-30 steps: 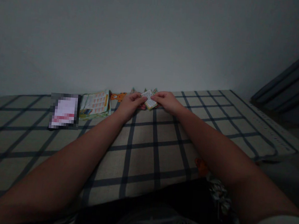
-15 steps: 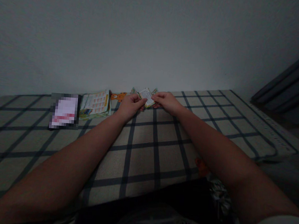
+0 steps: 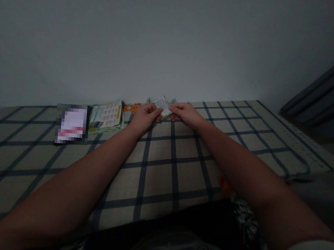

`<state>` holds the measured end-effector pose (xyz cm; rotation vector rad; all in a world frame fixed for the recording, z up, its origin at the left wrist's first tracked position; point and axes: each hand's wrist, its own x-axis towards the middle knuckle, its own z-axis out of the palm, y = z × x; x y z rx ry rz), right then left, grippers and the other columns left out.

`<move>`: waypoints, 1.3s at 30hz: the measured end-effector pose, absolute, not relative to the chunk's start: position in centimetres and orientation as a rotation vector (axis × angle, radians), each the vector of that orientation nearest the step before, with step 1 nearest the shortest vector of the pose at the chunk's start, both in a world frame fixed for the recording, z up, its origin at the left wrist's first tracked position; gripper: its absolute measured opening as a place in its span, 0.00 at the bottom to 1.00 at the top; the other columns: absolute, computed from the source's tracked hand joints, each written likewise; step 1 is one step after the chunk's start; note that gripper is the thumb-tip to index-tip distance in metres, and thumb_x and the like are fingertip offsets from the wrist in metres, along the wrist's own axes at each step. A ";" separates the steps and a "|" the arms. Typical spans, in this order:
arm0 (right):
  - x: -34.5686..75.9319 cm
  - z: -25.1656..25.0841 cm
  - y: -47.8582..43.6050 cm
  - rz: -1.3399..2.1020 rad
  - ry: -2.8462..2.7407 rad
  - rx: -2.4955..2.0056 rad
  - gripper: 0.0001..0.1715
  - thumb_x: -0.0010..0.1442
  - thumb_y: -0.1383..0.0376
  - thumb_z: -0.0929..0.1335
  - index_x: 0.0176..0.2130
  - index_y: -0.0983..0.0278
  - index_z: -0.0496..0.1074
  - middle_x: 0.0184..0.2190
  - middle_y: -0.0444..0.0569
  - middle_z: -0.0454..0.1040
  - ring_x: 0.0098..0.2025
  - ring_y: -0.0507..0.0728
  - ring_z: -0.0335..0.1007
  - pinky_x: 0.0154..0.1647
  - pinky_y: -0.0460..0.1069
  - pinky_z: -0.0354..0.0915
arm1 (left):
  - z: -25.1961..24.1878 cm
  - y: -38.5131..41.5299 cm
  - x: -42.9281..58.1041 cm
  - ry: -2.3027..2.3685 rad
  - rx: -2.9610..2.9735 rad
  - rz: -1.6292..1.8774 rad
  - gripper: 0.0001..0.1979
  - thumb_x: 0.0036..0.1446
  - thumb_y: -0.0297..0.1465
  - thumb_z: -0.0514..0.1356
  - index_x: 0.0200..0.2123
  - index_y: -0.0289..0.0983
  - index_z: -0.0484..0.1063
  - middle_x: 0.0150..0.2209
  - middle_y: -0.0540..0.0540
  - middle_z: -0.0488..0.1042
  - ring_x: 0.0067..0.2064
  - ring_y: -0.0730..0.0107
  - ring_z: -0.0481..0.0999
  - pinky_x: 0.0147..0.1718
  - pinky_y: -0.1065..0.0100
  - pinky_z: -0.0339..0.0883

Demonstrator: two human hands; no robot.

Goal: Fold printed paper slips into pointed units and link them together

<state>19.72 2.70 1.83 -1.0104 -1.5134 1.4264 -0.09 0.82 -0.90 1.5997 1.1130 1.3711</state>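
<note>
A small folded piece of printed paper point(image 3: 162, 104), white with green and yellow edges, is held just above the far side of the checked cloth. My left hand point(image 3: 145, 116) pinches its left side between thumb and fingers. On its right side, the thumb and fingertips of my right hand point(image 3: 184, 113) are closed. Greenish paper tips point(image 3: 173, 101) show behind the folded piece; I cannot tell whether they belong to it. To the left of my left hand lies a stack of printed sheets point(image 3: 107, 114) in white, yellow and green.
Left of the stack is a dark-edged, blurred-out object point(image 3: 72, 124) with a pale face. The checked cloth point(image 3: 158, 178) covers the surface up to a plain wall point(image 3: 173, 40). A dark curtain point(image 3: 325, 91) hangs at the right. Room is dim.
The folded paper and my left hand have shifted slightly left and up, and the paper is turned a little. My right hand stays almost where it was.
</note>
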 end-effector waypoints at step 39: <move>19.9 0.3 3.9 1.262 -1.686 -0.866 0.06 0.55 0.66 0.74 0.35 0.64 0.77 0.33 0.48 0.80 0.38 0.55 0.75 0.42 0.49 0.72 | -1.8 1.5 -0.5 1.069 1.562 1.346 0.23 0.48 0.49 0.75 0.38 0.36 0.84 0.34 0.45 0.83 0.34 0.67 0.78 0.38 0.66 0.70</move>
